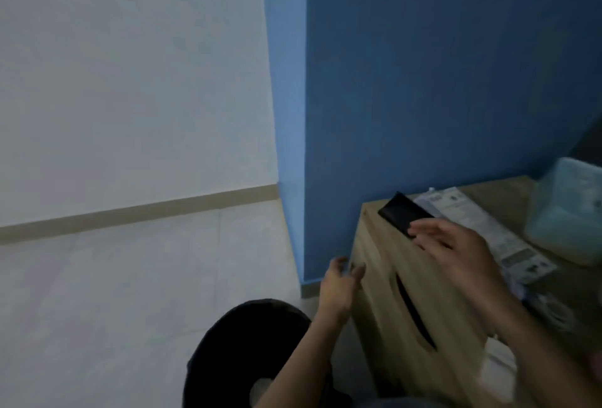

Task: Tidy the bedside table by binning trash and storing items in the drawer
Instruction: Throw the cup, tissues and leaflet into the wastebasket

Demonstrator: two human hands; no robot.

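A white wall and pale floor fill the left side. Low in the middle stands a round black bin (pixel 228 342), dark inside, with one pale scrap (pixel 260 386) showing at its bottom. Just right of it, the left hand (pixel 340 280) is raised beside the near left corner of the wooden bedside table (pixel 374 277), fingers loosely curled and holding nothing. The table's front face has a dark slot handle (pixel 413 310) for the drawer, which looks closed, so its contents are hidden. On the tabletop, close to the blue wall, lies a flat black device (pixel 400 212) (probably a phone or a remote; motion blur makes it hard to say). The right hand (pixel 456 244) hovers over its near end, fingers straight and spread, gripping nothing. The step in hand appears to be lifting this device to store it. To do that well, the right hand should pinch the device by its long edges and lift it straight up, so it does not drag the packet beside it, while the left hand hooks the slot and pulls the drawer open. Further right lie a long white printed packet (pixel 482 228) just beside the device, a white coiled cable (pixel 550 310) near the front edge, and a pale teal soft pack (pixel 566 212) at the far right.
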